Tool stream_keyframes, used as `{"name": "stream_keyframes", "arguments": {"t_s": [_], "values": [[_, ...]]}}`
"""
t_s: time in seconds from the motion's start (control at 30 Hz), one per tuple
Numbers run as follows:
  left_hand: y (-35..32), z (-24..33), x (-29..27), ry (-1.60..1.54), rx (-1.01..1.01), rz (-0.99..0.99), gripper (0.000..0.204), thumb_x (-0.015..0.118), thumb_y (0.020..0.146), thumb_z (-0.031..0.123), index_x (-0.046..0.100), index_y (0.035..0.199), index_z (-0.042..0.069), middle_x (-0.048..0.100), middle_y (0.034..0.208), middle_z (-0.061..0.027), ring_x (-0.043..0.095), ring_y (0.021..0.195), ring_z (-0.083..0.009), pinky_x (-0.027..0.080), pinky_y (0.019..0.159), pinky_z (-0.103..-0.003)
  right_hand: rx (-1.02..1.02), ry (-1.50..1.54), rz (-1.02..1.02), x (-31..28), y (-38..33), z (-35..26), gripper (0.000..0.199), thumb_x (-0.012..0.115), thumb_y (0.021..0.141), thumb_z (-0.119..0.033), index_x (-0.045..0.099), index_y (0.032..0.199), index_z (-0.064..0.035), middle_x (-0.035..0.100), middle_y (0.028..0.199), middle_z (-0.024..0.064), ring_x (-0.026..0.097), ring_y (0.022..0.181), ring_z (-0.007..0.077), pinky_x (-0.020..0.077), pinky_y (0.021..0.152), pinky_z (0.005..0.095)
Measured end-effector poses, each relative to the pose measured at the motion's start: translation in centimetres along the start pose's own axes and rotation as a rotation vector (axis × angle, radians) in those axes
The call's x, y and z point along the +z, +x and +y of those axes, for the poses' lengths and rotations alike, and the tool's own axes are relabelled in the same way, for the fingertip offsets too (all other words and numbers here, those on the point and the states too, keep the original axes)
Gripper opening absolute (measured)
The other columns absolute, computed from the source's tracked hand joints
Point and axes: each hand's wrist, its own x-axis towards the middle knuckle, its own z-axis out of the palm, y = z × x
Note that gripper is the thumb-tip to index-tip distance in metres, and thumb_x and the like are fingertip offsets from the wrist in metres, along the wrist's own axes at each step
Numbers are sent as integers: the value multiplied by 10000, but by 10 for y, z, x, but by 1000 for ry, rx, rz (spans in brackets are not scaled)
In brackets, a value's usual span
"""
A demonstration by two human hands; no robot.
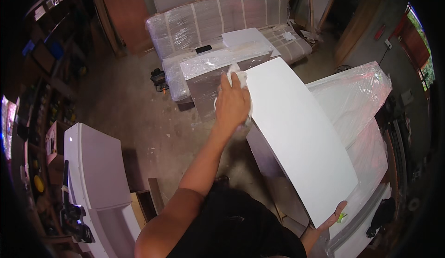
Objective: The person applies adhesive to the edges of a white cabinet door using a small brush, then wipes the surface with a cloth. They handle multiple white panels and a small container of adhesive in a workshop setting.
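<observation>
White panel [296,128] right of centre; left hand [232,104] half-curled over white cloth [237,69] at its far-left edge; right hand [333,218] partly open, gripping near end. Looks like edge wiping; next stroke needs panel steady.

Your bare concrete floor [109,89] spreads from twelve o'clock round to nine. At twelve it carries a plastic-wrapped sofa [241,10]; toward half past ten, tall brown boards [121,15] stand on end on it. On the sofa's seat you have a flat black object [203,49] just before twelve and a crumpled white scrap [289,35] at one. Toward nine, your shelving [28,165] bears dark clutter, mostly too dim to make out, with a round yellow item [39,184] among it.
</observation>
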Motion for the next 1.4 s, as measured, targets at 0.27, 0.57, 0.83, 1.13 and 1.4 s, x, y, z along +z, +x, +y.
{"name": "stream_keyframes", "arguments": {"t_s": [0.27,0.57,0.83,1.13,1.4], "values": [[66,-80,17,-443,-174,76,266,499,993,185,633,1098,-19,707,924,-205,693,805,-363,554,733,-435,-37,-16,56,4,4,5,638,390,1085,-445,323,1551,-15,387,1580,177,427,1392,361,312,1176,503],[53,-78,-1,-906,-123,-136,319,630,983,135,594,1264,-11,701,1029,-48,654,816,-93,526,721,-242,-96,-99,43,-4,3,4,601,368,1096,-415,368,1520,12,441,1542,183,467,1371,347,350,1164,482],[69,-104,-1,-1309,-443,-50,397,654,988,156,546,1336,-1,696,1095,-62,668,842,-114,541,765,-260,-102,-163,56,0,8,3,598,373,1096,-411,377,1512,18,470,1520,180,490,1351,343,382,1143,471],[73,-74,-40,-328,-27,-37,318,519,1003,89,569,1304,0,622,1277,-110,588,1047,-128,493,889,-281,-215,-286,257,-12,-2,0,558,366,1102,-385,427,1476,25,526,1468,171,562,1280,314,445,1093,437],[37,0,-24,266,985,-520,611,357,1043,503,507,1469,91,435,1556,-176,373,1457,-377,255,1191,-526,-108,93,45,15,9,8,561,399,1090,-401,471,1444,28,564,1429,183,603,1240,315,475,1071,429]]}}
